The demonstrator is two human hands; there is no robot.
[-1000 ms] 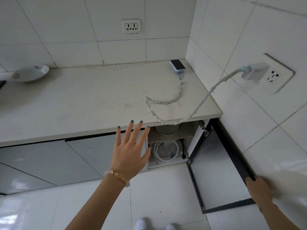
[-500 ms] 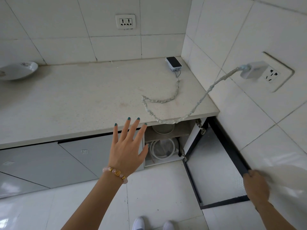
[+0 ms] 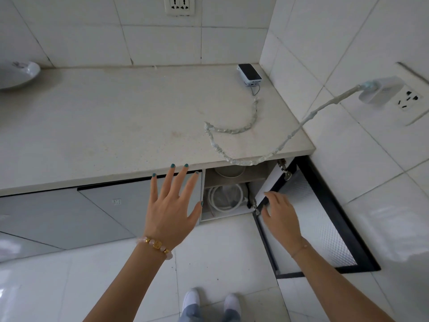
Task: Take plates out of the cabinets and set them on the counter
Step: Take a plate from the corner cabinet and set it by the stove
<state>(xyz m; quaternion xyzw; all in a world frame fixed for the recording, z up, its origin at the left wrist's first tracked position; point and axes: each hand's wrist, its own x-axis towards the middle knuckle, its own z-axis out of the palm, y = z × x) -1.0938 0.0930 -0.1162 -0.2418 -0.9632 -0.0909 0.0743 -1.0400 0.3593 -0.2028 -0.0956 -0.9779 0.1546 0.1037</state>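
A person stands at a pale stone counter (image 3: pixel 116 126) in a white-tiled kitchen corner, both bare hands raised in front of the open cabinet (image 3: pixel 228 194) under the counter's right end. The left hand (image 3: pixel 171 210), wearing a beaded bracelet (image 3: pixel 156 246) at the wrist, is held flat with its fingers (image 3: pixel 168 180) spread wide, the fingertips level with the counter's front edge and holding nothing. The right hand (image 3: pixel 279 214) hovers just beside the cabinet opening, in front of the swung-out cabinet door (image 3: pixel 322 219), its fingers loosely spread and slightly curled, empty. Inside the cabinet, a pale round dish (image 3: pixel 229 171) sits on the upper shelf just below the counter's front edge; whether it is a plate or a bowl cannot be told. Below it, on the lower level, lies a coiled white hose (image 3: pixel 225 197). One white plate (image 3: pixel 16 75) rests at the counter's far left, cut off by the frame. A power bank (image 3: pixel 249 74) lies in the counter's back right corner, with a wrapped cable (image 3: pixel 232 130) curling across the surface and over the front edge, then rising to a charger (image 3: pixel 380 90) plugged into the right wall. White shoes (image 3: pixel 191 299) show on the floor tiles below.
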